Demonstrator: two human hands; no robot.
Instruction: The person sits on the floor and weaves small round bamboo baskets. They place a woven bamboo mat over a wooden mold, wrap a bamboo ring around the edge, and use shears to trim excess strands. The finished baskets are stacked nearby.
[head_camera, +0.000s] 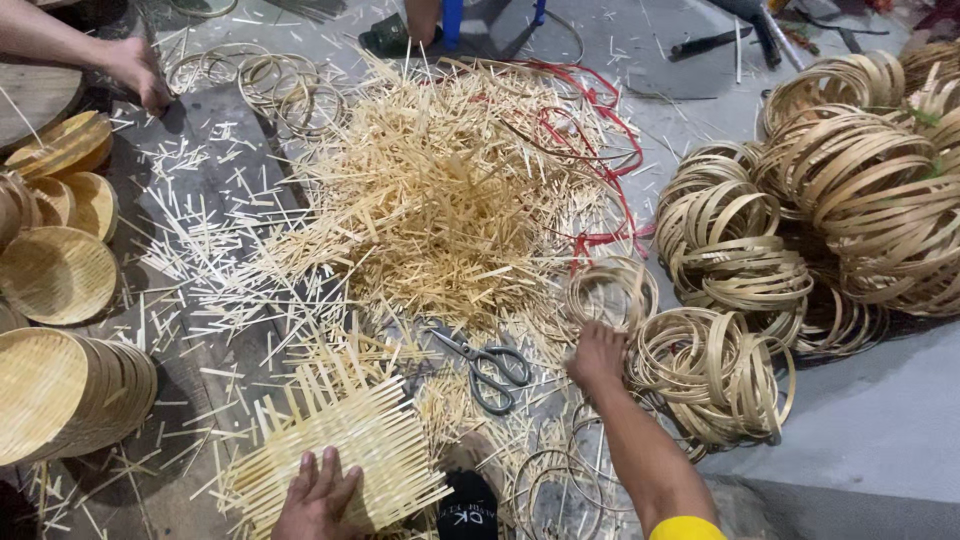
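Left hand (318, 495), fingers spread flat, presses 1 woven bamboo mat (340, 440) at the near edge; right hand (597, 356) reaches into a pile of bamboo rings (712, 375) at right, its grip hidden, cannot tell. 1 pair of scissors (488, 365) lies between the 2 hands, just near of 1 big heap of bamboo strips (440, 190). 1 other person's hand (140, 70) far left; bare grey floor (880, 420) open near right.

Beside the scissors (487, 368), whose blades are dull grey metal, lies a woven mat (340, 445) of pale, matt bamboo strips. Beyond the scissors, the loose offcut heap (440, 190) looks dry and splintery. Right of them, bamboo hoops (715, 375) show smooth, faintly glossy tan bands. Red cord (590, 130) looks plastic.
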